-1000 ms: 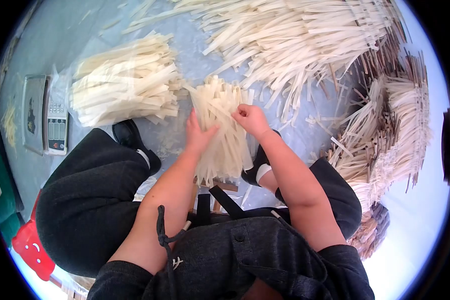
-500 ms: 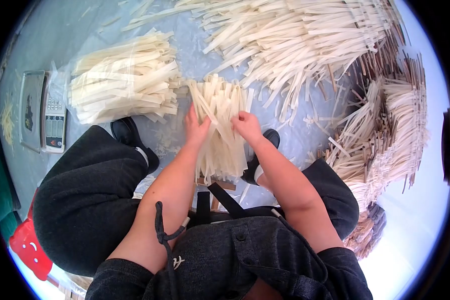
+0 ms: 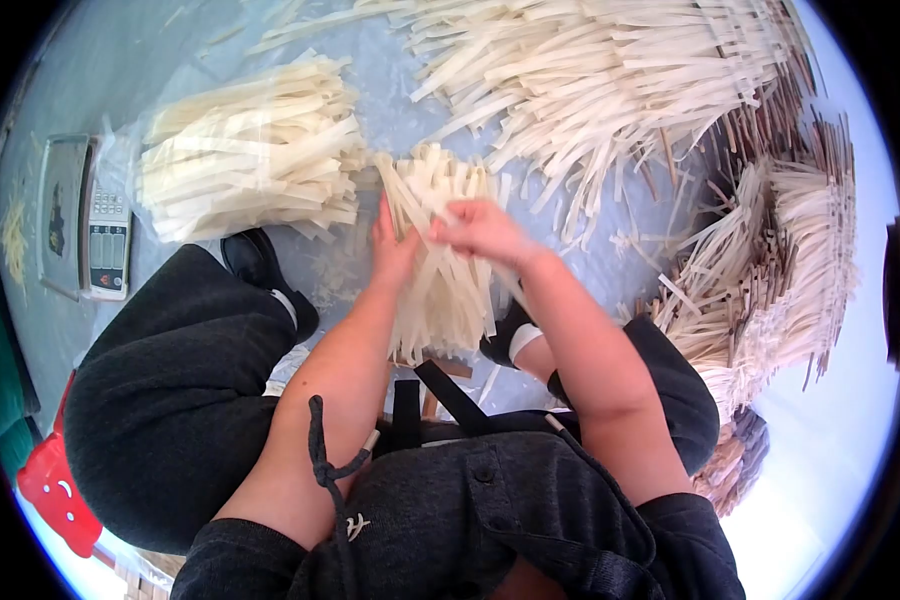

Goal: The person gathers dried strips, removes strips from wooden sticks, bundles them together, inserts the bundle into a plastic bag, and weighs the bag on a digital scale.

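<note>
A bundle of pale, flat strips point(image 3: 442, 305) stands between my knees, in the middle of the view. My left hand point(image 3: 395, 250) rests against the bundle's left side, thumb apart from the fingers. Over the upper part of the bundle, my right hand point(image 3: 480, 232) is closed, its fingertips pinched on a pale strip that slants across the others. The right fingers are slightly blurred.
A larger pile of strips in clear plastic point(image 3: 250, 150) lies at the upper left, beside a scale point(image 3: 108, 245). Strips with dark stems point(image 3: 610, 90) cover the upper right, and more stacks point(image 3: 810, 240) line the right. A red smiling object point(image 3: 60, 492) is lower left.
My right hand has moved left from the bundle's right edge to over its middle. My left hand has stayed at the left side, shifting slightly upward.
</note>
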Motion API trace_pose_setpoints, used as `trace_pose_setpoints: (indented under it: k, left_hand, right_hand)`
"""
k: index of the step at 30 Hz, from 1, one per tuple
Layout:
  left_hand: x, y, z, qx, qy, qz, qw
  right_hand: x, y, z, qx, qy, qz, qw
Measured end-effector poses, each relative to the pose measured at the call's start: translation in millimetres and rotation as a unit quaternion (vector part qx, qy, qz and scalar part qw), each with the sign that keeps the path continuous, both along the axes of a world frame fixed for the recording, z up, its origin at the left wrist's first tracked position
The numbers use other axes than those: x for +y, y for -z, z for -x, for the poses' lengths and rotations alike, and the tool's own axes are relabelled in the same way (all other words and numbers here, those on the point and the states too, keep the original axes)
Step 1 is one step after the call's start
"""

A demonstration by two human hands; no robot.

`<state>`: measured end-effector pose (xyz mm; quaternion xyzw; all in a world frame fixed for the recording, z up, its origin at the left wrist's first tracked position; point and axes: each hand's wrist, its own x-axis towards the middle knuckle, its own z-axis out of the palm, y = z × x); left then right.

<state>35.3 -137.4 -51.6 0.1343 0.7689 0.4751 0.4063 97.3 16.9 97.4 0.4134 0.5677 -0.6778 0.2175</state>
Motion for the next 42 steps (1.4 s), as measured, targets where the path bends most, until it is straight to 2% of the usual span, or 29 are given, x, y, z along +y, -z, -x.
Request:
trace_pose_setpoints:
  k: [2,3,4,5,6,8,10,11,13,14,16,19,21,22,23,24,25,26,27,28,30,31,33,34,36,37,39,40,42]
  left_hand:
    - [2,-1,2,-0.021,-0.011,-0.035,0.999]
    - [1,-3,4,-0.043,0.019,-0.008,0.999]
    - [0,-1,6,-0.063,0.048,0.020,0.997]
    - [-1,5,8,-0.061,0.049,0.020,0.997]
    - [-2,21,7,-0.095,0.039,0.003,0.995]
    - [1,24,8,-0.129,0.030,-0.015,0.991]
    - [11,-2,15,-0.261,-0.049,-0.118,0.957]
    - [16,-19,19,-0.260,-0.051,-0.116,0.957]
    - [22,-48,21,-0.291,-0.147,-0.116,0.938]
    - [20,-45,20,-0.292,-0.147,-0.116,0.938]
    - [17,-34,17,-0.150,-0.019,-0.015,0.988]
    - [15,-26,15,-0.157,-0.022,-0.007,0.987]
    - [13,-30,13,-0.177,-0.041,-0.025,0.983]
    - [14,-32,13,-0.196,-0.060,-0.043,0.978]
    - [14,-24,11,-0.196,-0.058,-0.043,0.978]
    - [13,-9,8,-0.134,-0.032,-0.036,0.990]
    - [13,0,7,-0.070,-0.004,-0.030,0.997]
    - [14,0,8,-0.069,0.000,-0.031,0.997]
    - [14,-6,8,-0.050,0.013,-0.025,0.998]
    - [15,-11,7,-0.031,0.026,-0.020,0.999]
    - [17,-25,8,-0.031,0.028,-0.019,0.999]
    - [18,-28,9,-0.030,0.024,-0.016,0.999]
    - [17,-26,8,-0.020,0.024,-0.005,1.000]
    - [16,-25,7,-0.009,0.022,0.006,1.000]
    - [16,-28,8,-0.013,0.032,0.012,0.999]
    - [18,-30,10,-0.015,0.043,0.016,0.999]
    - [18,-26,9,-0.004,0.042,0.015,0.999]
    - [18,-22,8,0.004,0.040,0.013,0.999]
    - [16,-15,5,-0.001,0.030,-0.001,1.000]
  right_hand:
    - [23,-7,16,0.033,0.026,-0.075,0.996]
    - [32,-6,26,0.034,0.027,-0.076,0.996]
    - [40,-4,39,0.026,0.005,-0.148,0.989]
    - [44,-1,49,0.017,-0.016,-0.218,0.976]
    - [45,7,56,0.018,-0.015,-0.218,0.976]
    - [41,34,60,0.023,-0.078,-0.381,0.921]
    - [26,60,53,0.012,-0.082,-0.394,0.915]
    - [19,67,51,0.002,-0.086,-0.405,0.910]
    - [5,69,45,-0.045,-0.110,-0.380,0.917]
    - [-1,72,40,-0.046,-0.093,-0.351,0.930]
    - [-3,65,37,-0.048,-0.075,-0.323,0.942]
    - [13,38,41,-0.066,-0.146,-0.380,0.911]
    - [32,20,57,-0.200,-0.208,-0.300,0.909]
    - [32,17,61,-0.200,-0.206,-0.301,0.909]
    - [29,16,67,-0.153,-0.185,-0.369,0.898]
    - [25,17,74,-0.105,-0.163,-0.434,0.880]
    - [22,33,76,-0.105,-0.159,-0.435,0.880]
    - [18,61,74,0.009,-0.155,-0.560,0.814]
    - [15,67,76,0.120,-0.147,-0.667,0.720]
    - [15,73,77,0.117,-0.144,-0.669,0.720]
    - [17,77,78,-0.051,-0.308,-0.418,0.853]
    - [20,65,83,-0.052,-0.307,-0.418,0.854]
    - [29,48,92,-0.097,-0.329,-0.261,0.902]
    - [33,53,87,-0.097,-0.330,-0.259,0.902]
    - [42,66,70,0.007,-0.141,-0.474,0.869]
    - [47,68,62,0.008,-0.140,-0.475,0.869]
    - [55,72,47,-0.152,-0.234,-0.387,0.879]
    - [55,74,39,-0.153,-0.234,-0.387,0.879]
    - [49,75,19,-0.035,-0.137,-0.377,0.915]
